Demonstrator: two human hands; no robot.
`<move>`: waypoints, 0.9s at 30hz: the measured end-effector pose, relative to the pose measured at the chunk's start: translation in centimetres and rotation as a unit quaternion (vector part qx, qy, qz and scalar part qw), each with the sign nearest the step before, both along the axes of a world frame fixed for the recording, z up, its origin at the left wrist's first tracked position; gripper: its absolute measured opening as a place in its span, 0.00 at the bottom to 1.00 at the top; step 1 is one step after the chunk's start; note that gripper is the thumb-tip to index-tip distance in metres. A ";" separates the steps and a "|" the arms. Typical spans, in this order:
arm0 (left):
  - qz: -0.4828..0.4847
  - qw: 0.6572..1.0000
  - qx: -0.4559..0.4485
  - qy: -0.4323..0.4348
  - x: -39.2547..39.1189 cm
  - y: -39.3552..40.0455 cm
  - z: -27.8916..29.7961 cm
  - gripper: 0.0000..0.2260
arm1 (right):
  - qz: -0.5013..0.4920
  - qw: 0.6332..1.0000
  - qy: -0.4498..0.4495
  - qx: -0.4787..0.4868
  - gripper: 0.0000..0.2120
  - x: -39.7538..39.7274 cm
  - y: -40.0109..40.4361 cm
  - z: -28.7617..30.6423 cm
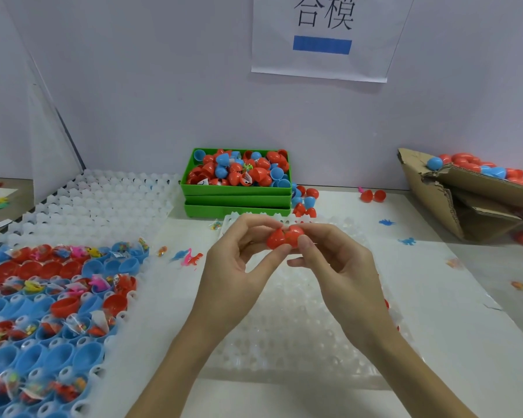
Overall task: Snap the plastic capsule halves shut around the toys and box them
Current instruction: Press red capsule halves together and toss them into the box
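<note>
Pale wall panels stand behind a white counter (435,312), with a paper sign (323,37) bearing two dark characters and a blue bar hanging above our hands. Far to the left of our hands lies a white cup tray (109,203), its nearer rows filled with open blue and red capsule halves (58,297), many holding small bagged toys. Just left of our left hand, a few loose dinosaur toys (189,257) in blue, pink and orange lie on the counter. Our left hand (239,267) has thumb and fingers curled round the left half of a red capsule (284,236). Our right hand (338,260) pinches the right half of that capsule, thumb in front and fingers behind. The two halves meet at an angle, with a notch showing at the top between them, held just above a clear cup tray (284,342) that lies under both hands. Beyond the hands sits a green box (236,191) heaped with red and blue capsules, stacked on another green box. To the right of it a few loose capsules (305,200) rest on the counter. Far right of our right hand, a torn cardboard box (435,203) holds more red and blue capsules.
</note>
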State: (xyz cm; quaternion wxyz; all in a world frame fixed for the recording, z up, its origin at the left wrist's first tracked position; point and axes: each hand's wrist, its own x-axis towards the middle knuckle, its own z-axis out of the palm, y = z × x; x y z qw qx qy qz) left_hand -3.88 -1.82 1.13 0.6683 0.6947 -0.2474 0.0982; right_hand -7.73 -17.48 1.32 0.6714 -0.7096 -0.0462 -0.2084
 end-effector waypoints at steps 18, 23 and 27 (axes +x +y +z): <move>0.028 0.999 -0.021 0.006 -0.3 -0.3 -0.2 0.07 | -0.007 0.998 -0.047 -0.038 0.10 -0.2 0.4 -0.1; 0.000 0.992 -0.069 0.102 -0.4 -0.3 0.0 0.13 | -0.011 0.999 -0.021 -0.043 0.10 -0.1 0.3 -0.2; -0.023 0.995 -0.060 0.075 -0.5 -0.3 0.2 0.13 | -0.012 1.000 -0.012 -0.016 0.10 -0.3 0.3 0.1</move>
